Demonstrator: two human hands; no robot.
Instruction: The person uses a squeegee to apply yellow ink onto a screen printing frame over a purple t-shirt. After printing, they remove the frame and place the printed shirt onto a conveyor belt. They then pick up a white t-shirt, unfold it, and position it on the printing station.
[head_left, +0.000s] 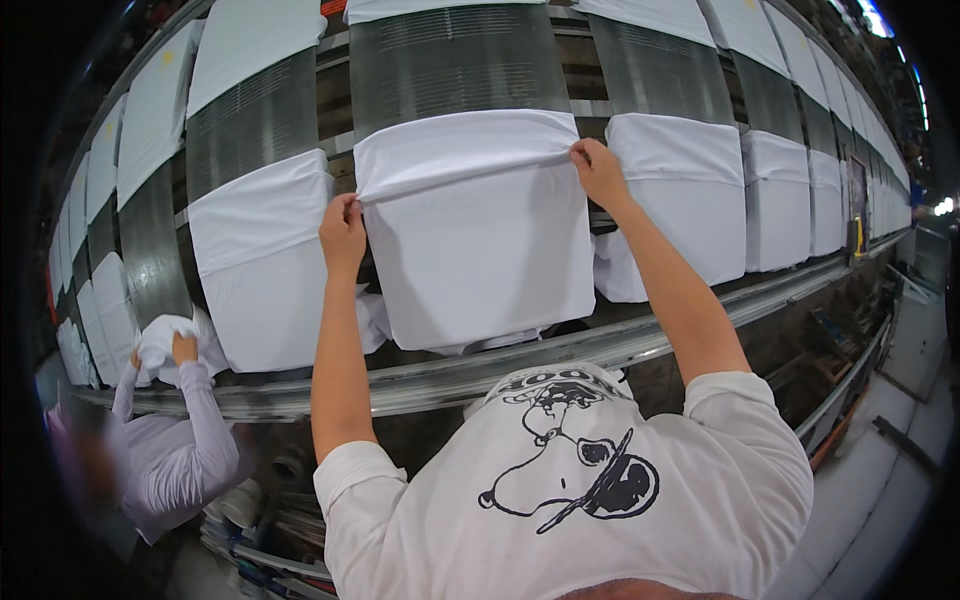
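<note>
White cloth [480, 232] between both hands [344, 238], its underside hidden.

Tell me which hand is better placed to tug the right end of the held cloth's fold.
Probably the right hand: it appears to pinch that end of the white cloth, while the left hand is at the opposite edge.

Both forearms [342, 370] are stretched forward now, the right slanted inward. The left hand [343, 235] is pinched; the right hand [602, 172], farther forward, is pinched too!
</note>
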